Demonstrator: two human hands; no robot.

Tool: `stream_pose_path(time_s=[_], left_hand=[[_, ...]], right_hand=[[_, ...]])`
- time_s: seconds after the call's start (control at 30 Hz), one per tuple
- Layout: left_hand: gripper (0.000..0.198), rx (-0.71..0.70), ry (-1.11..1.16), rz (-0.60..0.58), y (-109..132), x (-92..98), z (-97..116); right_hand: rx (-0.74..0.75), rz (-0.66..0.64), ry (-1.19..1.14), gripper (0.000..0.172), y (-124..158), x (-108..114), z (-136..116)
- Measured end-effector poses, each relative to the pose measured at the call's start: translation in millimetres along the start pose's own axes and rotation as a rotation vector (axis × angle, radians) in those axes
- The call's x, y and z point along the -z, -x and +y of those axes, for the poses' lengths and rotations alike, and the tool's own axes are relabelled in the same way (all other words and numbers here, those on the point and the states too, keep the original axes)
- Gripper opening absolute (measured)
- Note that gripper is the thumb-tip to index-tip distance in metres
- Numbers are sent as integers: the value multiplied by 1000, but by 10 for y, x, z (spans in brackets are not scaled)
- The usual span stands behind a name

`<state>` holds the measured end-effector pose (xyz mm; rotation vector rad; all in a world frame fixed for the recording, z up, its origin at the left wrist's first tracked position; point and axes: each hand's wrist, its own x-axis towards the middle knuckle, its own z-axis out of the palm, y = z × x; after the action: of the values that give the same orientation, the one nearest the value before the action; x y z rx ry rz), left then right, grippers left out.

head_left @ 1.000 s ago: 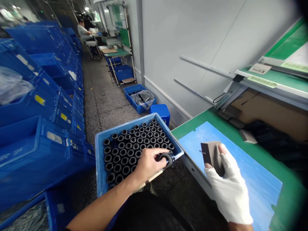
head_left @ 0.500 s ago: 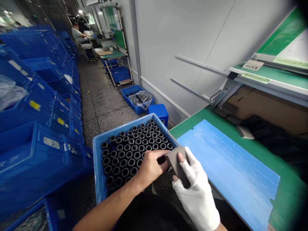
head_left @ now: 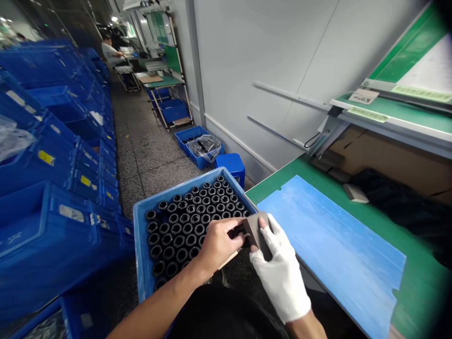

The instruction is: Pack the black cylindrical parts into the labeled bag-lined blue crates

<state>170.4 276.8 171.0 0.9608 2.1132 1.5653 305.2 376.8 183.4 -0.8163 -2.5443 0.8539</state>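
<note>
Step, head view: block (head_left: 257,225) apparently worked against a dark piece (head_left: 236,230).
Next move: likely calls for keeping both aligned.
Block: grey-brown, flat-faced, tilted, by the blue tray's (head_left: 138,245) right edge.
Left hand (head_left: 217,241): bare, pinching the dark piece, mostly hidden.
Right hand (head_left: 280,268): white-gloved, gripping the block.

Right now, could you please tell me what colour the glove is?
White: the glove on the right hand shows best in the head view.

The block (head_left: 254,230) is grey-brown, the glove (head_left: 283,281) white, the tubes (head_left: 190,218) black, the crate (head_left: 138,245) blue.
</note>
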Motion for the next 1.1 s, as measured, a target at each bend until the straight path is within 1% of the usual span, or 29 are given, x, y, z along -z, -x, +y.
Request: stream_pose_path(time_s=[0.07,0.13,0.2,0.27,0.33,0.4,0.47,0.5,0.57,0.6,0.67,0.73,0.8,0.87,0.93,1.0,1.1], left_hand=[[38,1,2,29,11,-8,-4],[36,7,5,-4,16,-16,-4],[33,15,13,-28,6,-18,-1],[33,30,24,20,-13,-14,-3],[34,49,35,79,-29,-6,-5],[33,51,43,54,-35,1,2],[31,36,46,11,-42,17,17],[31,28,42,15,-50,32,22],[33,25,25,71,-80,78,18],[34,28,17,101,-100,106,8],[36,30,8,123,-143,160,-21],[35,15,13,115,-179,200,-47],[34,-3,7,120,-203,222,-64],[32,-12,-15,126,-217,231,-79],[32,-22,-45,126,-222,235,-95],[32,-36,-78,128,-220,229,-107],[34,-64,-126,126,-200,196,-94]], right_hand=[[-11,-8,18,59,23,-13,26],[11,14,30,59,18,-5,57],[75,59,29,58,9,1,78],[131,63,37,58,13,-5,85],[129,53,47,58,14,-27,75],[111,71,35,58,-9,-63,53],[135,107,13,58,-22,-91,49],[157,104,10,58,-6,-94,66],[153,61,16,56,78,-61,152],[115,33,11,55,134,-21,215],[-33,36,-43,53,216,101,346],[-202,137,-116,59,210,247,436],[-281,250,-146,68,125,363,459],[-236,315,-128,68,29,402,433],[-118,346,-76,66,-28,351,382],[15,342,-15,63,-50,230,312],[178,282,39,63,-91,3,160]])
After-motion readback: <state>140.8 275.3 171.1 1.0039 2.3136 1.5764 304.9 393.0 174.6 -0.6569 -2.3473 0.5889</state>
